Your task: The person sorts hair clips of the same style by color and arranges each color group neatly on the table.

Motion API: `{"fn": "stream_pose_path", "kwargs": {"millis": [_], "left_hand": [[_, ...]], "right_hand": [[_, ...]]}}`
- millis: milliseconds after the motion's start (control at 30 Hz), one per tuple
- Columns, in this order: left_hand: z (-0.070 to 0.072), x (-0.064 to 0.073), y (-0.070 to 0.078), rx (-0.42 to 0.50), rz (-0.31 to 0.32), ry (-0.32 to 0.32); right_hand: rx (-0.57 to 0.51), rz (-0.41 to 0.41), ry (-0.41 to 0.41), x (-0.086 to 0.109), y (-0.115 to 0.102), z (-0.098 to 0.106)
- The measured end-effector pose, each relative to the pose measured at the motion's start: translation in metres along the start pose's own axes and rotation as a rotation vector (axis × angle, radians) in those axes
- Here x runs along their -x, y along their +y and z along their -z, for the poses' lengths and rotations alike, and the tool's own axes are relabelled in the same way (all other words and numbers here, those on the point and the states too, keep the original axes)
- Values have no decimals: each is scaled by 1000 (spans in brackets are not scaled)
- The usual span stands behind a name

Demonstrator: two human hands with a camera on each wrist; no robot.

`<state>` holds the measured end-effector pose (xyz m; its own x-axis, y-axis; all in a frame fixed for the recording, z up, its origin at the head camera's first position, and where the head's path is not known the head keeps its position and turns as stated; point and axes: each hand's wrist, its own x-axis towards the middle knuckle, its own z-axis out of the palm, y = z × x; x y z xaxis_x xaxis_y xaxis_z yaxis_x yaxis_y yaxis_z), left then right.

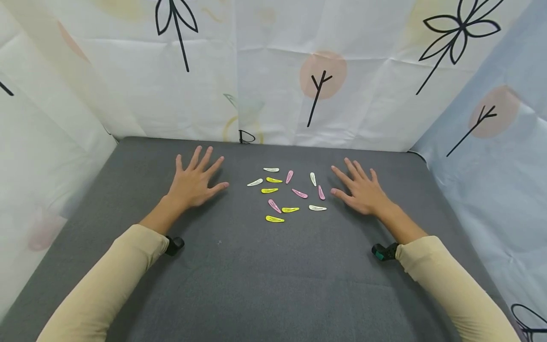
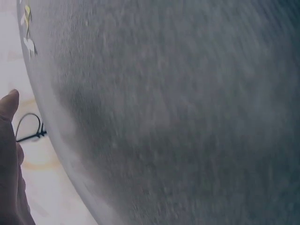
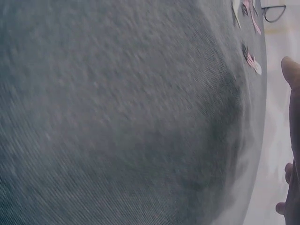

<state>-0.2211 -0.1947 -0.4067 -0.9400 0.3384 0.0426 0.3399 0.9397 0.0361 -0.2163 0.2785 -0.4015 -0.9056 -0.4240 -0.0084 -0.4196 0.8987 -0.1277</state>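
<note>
Several snap hair clips lie scattered on the grey cloth between my hands in the head view. Among them are a yellow hair clip [image 1: 275,219], a pink hair clip [image 1: 299,194] and a white hair clip [image 1: 317,208]. To their left, my left hand [image 1: 192,185] is spread palm down with fingers straight, holding nothing. On the other side my right hand [image 1: 361,190] is spread likewise, its thumb nearest a pink clip [image 1: 321,192]. In the right wrist view, part of the right hand [image 3: 294,131] shows at the edge, with a few clips beyond.
A grey cloth [image 1: 273,275] covers the table. Patterned white curtains [image 1: 273,71] hang behind it and along both sides. Dark wrist devices sit at the left cuff [image 1: 174,245] and right cuff [image 1: 384,252].
</note>
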Motion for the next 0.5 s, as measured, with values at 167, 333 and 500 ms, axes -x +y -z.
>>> {"fn": "stream_pose_path", "kwargs": {"millis": [167,333,500], "left_hand": [[-4,0,13,-8,-39,0],[-8,1,25,-8,-85,14],[-11,2,38,-16,-134,30]], "right_hand": [[-3,43,-1,-1,-6,-8],[3,70,-5,-3,-10,-13],[-34,97,5,-4,-15,-16]]}}
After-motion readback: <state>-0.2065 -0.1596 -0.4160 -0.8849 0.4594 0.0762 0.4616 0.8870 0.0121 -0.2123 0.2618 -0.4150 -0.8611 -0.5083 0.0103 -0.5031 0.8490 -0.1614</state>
